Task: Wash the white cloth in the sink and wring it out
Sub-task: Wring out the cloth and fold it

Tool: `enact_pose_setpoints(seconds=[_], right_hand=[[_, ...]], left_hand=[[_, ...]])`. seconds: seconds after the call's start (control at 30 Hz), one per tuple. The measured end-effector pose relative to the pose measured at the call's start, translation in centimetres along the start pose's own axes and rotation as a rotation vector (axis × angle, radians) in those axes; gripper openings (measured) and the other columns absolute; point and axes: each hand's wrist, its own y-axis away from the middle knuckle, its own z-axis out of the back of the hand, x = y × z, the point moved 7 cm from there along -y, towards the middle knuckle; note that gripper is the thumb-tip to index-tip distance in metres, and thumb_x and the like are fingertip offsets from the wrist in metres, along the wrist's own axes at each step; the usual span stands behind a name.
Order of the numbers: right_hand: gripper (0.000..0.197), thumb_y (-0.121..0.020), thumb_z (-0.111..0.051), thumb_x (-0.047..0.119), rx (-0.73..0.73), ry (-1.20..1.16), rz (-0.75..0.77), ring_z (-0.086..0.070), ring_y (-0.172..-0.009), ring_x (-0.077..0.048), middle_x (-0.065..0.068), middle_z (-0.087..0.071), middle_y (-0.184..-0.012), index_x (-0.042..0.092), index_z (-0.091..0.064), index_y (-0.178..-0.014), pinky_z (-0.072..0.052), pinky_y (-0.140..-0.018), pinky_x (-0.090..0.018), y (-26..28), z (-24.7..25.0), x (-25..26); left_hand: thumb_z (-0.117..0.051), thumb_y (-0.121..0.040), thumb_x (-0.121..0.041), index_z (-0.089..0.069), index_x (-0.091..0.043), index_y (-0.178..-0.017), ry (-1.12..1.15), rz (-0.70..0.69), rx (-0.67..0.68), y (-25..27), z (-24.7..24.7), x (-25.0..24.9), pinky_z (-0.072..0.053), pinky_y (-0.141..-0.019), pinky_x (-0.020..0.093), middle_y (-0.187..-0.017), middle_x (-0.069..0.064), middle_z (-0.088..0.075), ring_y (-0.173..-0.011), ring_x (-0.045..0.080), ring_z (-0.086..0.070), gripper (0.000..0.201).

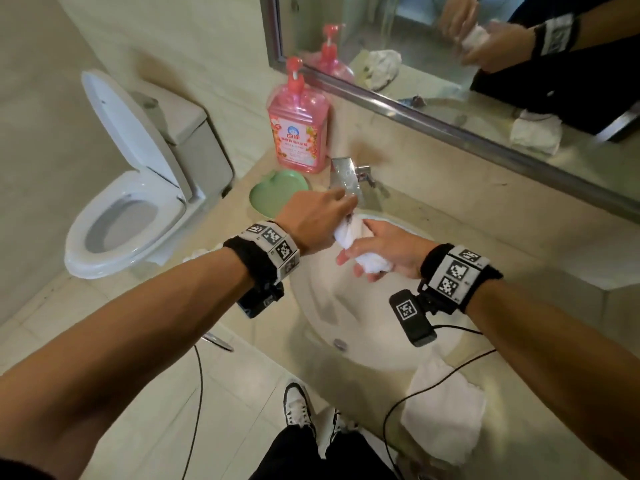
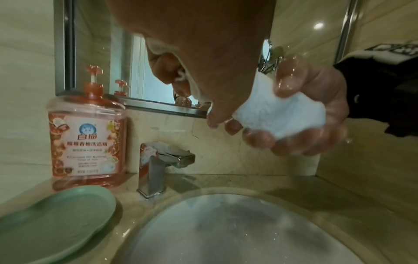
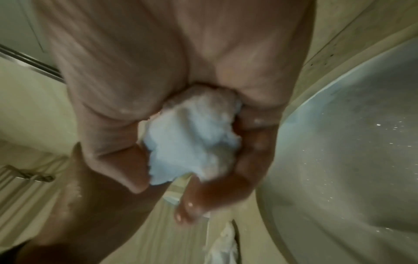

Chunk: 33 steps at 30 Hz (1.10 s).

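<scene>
- Above the sink (image 1: 311, 306): white cloth (image 1: 349, 245), bunched into a short roll, held clear of the basin, just near of the faucet (image 1: 346, 176).
- Left hand (image 1: 317, 220) clasping the roll's far-left end, fingers curled round it.
- Right hand (image 1: 384, 251) clenched on the near-right end, wet fingers (image 2: 257, 137) wrapped under the wad.
- On the counter, left of the faucet: pink soap bottle (image 1: 299, 126), green dish (image 1: 277, 192).
- Near right, over the counter edge: second white cloth (image 1: 443, 417).
</scene>
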Motion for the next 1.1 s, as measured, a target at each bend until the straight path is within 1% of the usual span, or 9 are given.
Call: enact_pose_setpoints(seconds=[0.1,0.23,0.33,0.43,0.57,0.73,0.87,1.0,1.1], right_hand=[[0.029,-0.082,-0.073,0.010,-0.101,0.095,-0.018,-0.049,-0.053,-0.012,-0.005,-0.068,-0.077,0.008,-0.063,-0.108,-0.033,-0.044,-0.023,-0.3,0.7,0.4],[0.025,-0.069,-0.080,0.018,-0.230,0.306,-0.061,-0.046,-0.048,-0.017,-0.001,-0.056,-0.055,0.011,-0.064,-0.086,-0.031,-0.044,-0.023,-1.5,0.9,-1.6],[0.028,-0.065,-0.083,0.031,-0.329,0.508,-0.070,-0.059,-0.055,-0.017,0.002,-0.063,-0.061,0.016,-0.066,-0.081,-0.041,-0.043,-0.023,-2.4,0.8,-4.0],[0.032,-0.071,-0.077,0.041,-0.345,0.792,-0.064,-0.067,-0.077,-0.022,-0.002,-0.069,-0.082,0.015,-0.069,-0.088,-0.052,-0.060,-0.030,-3.7,0.1,-6.2],[0.023,-0.080,-0.062,0.040,-0.327,1.100,-0.024,-0.064,-0.089,-0.033,-0.007,-0.063,-0.086,0.018,-0.062,-0.086,-0.040,-0.068,-0.030,-5.4,-0.7,-8.2],[0.015,-0.082,-0.051,0.031,-0.357,1.278,0.083,-0.063,-0.083,-0.038,-0.013,-0.070,-0.090,0.019,-0.060,-0.082,-0.041,-0.066,-0.033,-6.2,-0.9,-9.1],[0.014,-0.083,-0.051,0.033,-0.360,1.314,0.094,-0.055,-0.072,-0.033,-0.009,-0.067,-0.083,0.021,-0.059,-0.080,-0.040,-0.063,-0.033,-6.0,-0.5,-9.0],[0.033,-0.080,-0.061,0.040,-0.368,1.221,0.127,-0.053,-0.073,-0.030,-0.004,-0.059,-0.083,0.022,-0.055,-0.107,-0.036,-0.064,-0.033,-4.9,0.0,-7.6],[0.031,-0.075,-0.068,0.040,-0.358,1.111,0.177,-0.062,-0.079,-0.028,0.001,-0.066,-0.090,0.029,-0.057,-0.102,-0.039,-0.063,-0.032,-3.9,1.0,-4.8]], left_hand=[[-0.063,-0.084,-0.024,-0.059,-0.013,-0.104,-0.001,0.034,0.038,-0.4,0.0,0.3,-0.029,-0.051,0.026,-0.086,0.004,-0.060,-0.062,0.022,-0.053,0.023],[-0.060,-0.082,-0.017,-0.057,-0.015,-0.103,-0.018,0.097,0.208,-0.3,-3.4,0.1,-0.040,-0.054,0.031,-0.086,0.007,-0.065,-0.067,0.028,-0.060,0.021],[-0.060,-0.084,-0.017,-0.058,-0.014,-0.105,-0.007,0.141,0.318,0.4,-7.1,-0.3,-0.043,-0.056,0.033,-0.086,0.010,-0.066,-0.065,0.028,-0.055,0.021],[-0.062,-0.079,-0.016,-0.062,-0.016,-0.104,0.007,0.193,0.441,1.4,-10.7,-0.8,-0.041,-0.057,0.030,-0.085,0.008,-0.066,-0.064,0.026,-0.051,0.025],[-0.058,-0.072,-0.012,-0.067,-0.015,-0.091,0.053,0.269,0.597,2.5,-14.6,-1.0,-0.046,-0.057,0.027,-0.066,0.001,-0.054,-0.062,0.024,-0.058,0.021],[-0.058,-0.077,-0.014,-0.058,-0.010,-0.071,0.098,0.361,0.719,3.5,-17.4,-1.4,-0.039,-0.049,0.024,-0.064,0.000,-0.052,-0.054,0.018,-0.053,0.007],[-0.059,-0.080,-0.019,-0.067,-0.016,-0.092,0.268,0.349,0.689,3.4,-17.3,-1.5,-0.046,-0.063,0.027,-0.076,-0.001,-0.061,-0.068,0.022,-0.058,0.015],[-0.070,-0.075,-0.023,-0.066,-0.017,-0.108,0.370,0.319,0.726,3.3,-15.3,-0.9,-0.052,-0.077,0.029,-0.098,0.002,-0.070,-0.091,0.025,-0.066,0.033],[-0.077,-0.075,-0.033,-0.059,-0.016,-0.119,0.413,0.315,0.636,2.3,-12.7,-0.1,-0.052,-0.086,0.035,-0.111,0.005,-0.067,-0.099,0.026,-0.063,0.051]])
